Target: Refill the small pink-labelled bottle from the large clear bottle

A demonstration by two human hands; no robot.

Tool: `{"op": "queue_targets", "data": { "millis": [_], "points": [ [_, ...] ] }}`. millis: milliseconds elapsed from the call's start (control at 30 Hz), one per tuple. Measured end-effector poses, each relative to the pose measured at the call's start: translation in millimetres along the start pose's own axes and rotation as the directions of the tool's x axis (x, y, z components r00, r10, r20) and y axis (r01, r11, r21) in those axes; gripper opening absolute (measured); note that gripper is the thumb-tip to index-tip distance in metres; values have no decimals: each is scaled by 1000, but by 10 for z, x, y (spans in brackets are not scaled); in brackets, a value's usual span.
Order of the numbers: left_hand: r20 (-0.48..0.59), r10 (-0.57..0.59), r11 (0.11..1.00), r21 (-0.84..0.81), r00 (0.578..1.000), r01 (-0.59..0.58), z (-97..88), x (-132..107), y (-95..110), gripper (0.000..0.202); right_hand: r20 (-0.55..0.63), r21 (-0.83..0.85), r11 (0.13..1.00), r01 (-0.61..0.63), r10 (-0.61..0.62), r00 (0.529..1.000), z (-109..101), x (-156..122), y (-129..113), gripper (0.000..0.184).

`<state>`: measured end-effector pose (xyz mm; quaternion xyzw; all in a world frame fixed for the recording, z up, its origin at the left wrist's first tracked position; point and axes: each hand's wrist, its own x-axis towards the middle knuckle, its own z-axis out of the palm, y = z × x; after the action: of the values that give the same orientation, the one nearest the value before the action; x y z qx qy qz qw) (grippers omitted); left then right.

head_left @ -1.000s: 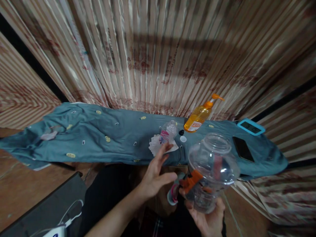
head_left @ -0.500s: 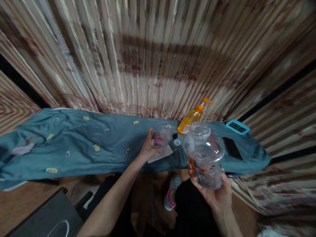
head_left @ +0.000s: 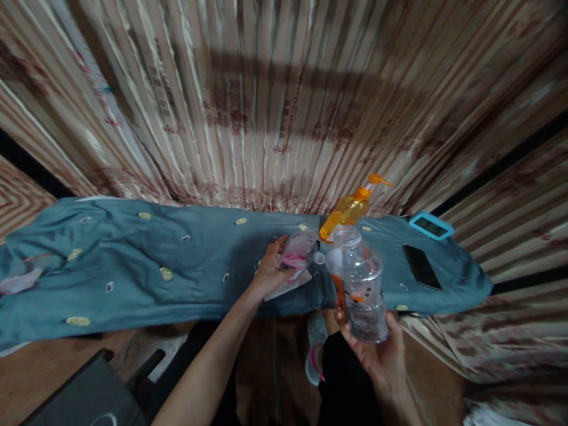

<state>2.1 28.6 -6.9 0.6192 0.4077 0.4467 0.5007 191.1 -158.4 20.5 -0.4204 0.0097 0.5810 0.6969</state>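
In my left hand (head_left: 271,271) is a small clear plastic bottle (head_left: 300,248) with a pink label, tilted to the right just above the cloth. My right hand (head_left: 375,349) grips a larger clear plastic bottle (head_left: 361,296) low on its body. That bottle has an open, uncapped mouth and an orange print, and it stands nearly upright in the air in front of the table edge. A white cap (head_left: 319,258) lies between the two bottles, and a black cap beside it is partly hidden by the small bottle. Under my left hand lies a white paper piece (head_left: 288,285).
A long table has a teal patterned cloth (head_left: 133,266) over it. Behind the large bottle stands an orange pump bottle (head_left: 348,210). To the right lie a black phone (head_left: 421,266) and a blue-framed digital clock (head_left: 431,225). Pleated curtains (head_left: 266,106) hang close behind.
My left hand has lifted the small bottle slightly and tipped it rightward. The large bottle in my right hand has shifted left and leans less toward the camera.
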Motion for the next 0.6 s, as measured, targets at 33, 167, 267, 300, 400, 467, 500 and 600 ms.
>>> {"op": "queue_targets", "data": {
  "millis": [33,167,267,300,400,467,500,600],
  "points": [
    [4,-9,1000,20,1000,9,0,-4,3,77,2,8,1000,1,-1,1000,-3,-2,7,59],
    [-11,-34,994,102,999,35,-19,-46,11,58,-11,36,999,-12,13,1000,-11,-6,43,58],
    [-33,-16,994,107,999,19,-46,-86,16,57,-29,49,999,-23,25,999,-14,0,67,61],
    [-34,-4,995,101,999,8,-55,-97,19,56,-34,50,998,-22,24,999,-15,3,74,61],
    [-49,31,994,102,998,-26,-86,-122,36,51,-42,43,999,-16,18,999,-10,7,88,59],
    [-71,41,990,136,997,-31,-102,-134,52,51,-43,30,999,-11,13,999,-2,4,93,58],
    [-80,41,987,158,996,-28,-109,-139,58,51,-45,24,1000,-6,7,999,2,1,94,58],
    [-89,43,978,206,995,-24,-116,-152,60,54,-52,2,1000,3,-3,999,7,-9,95,59]
  ]
}}
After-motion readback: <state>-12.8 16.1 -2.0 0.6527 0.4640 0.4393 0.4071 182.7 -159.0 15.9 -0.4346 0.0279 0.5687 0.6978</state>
